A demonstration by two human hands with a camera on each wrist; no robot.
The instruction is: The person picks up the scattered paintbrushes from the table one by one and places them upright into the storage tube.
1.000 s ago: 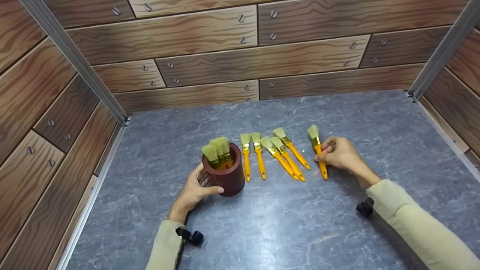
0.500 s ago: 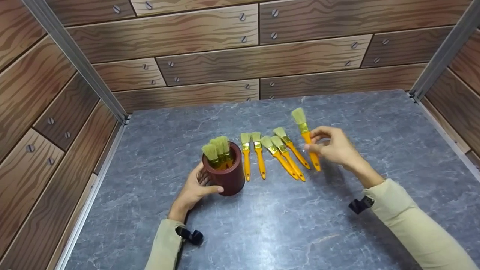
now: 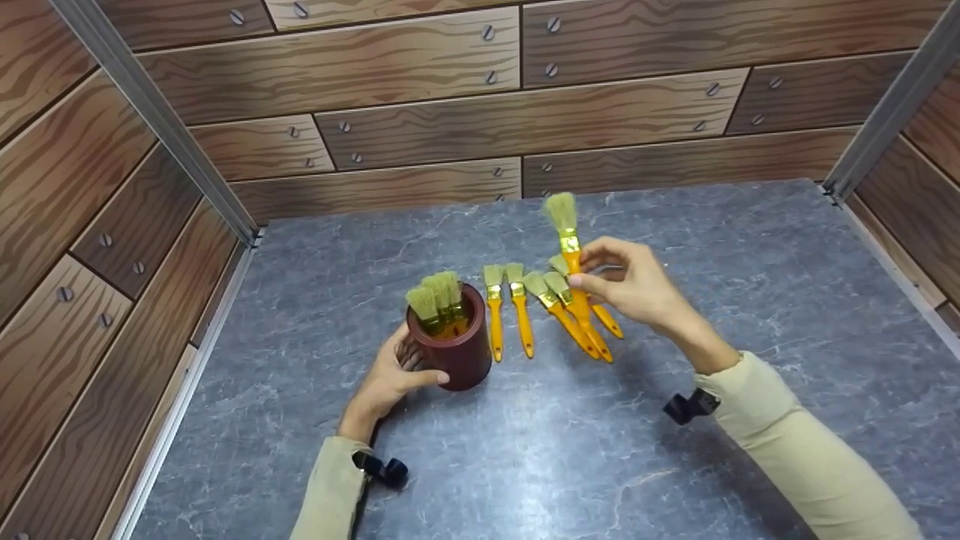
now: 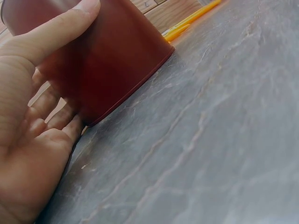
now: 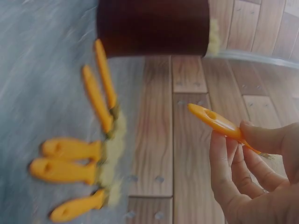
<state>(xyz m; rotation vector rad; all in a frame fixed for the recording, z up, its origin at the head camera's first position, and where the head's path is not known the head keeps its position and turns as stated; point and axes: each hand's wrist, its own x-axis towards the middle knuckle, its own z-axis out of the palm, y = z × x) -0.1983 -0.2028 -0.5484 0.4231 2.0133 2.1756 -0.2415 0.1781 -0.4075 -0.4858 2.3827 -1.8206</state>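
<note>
While my left hand [image 3: 390, 375] keeps its place around the side of the dark-red cylindrical cup [image 3: 457, 364], thumb along the near wall, my right hand [image 3: 641, 285] has moved leftward with a single flat paintbrush [image 3: 571, 251]. The brush's orange handle is pinched between thumb and fingers, bristles uppermost; a second ago it was at the right end of the row, and it now overlaps the middle brushes in the head view. The right wrist view shows its handle clear of those below, so I judge that it is being carried: off the tabletop [image 3: 525, 457], nearer the cup, but not yet in it. The cup itself has not shifted; it stands on the tabletop, with several brushes [image 3: 435, 300] inside, bristles up and leaning toward its left rim. Five brushes lie to its right: a near-parallel pair [image 3: 520, 311] just beside the cup, a slanted pair [image 3: 564, 319] farther along, and one outer brush [image 3: 609, 324] partly hidden behind the held one. These five lie as they did, which means, as I judge it, that only the pinched brush is being handled at this stage.
</note>
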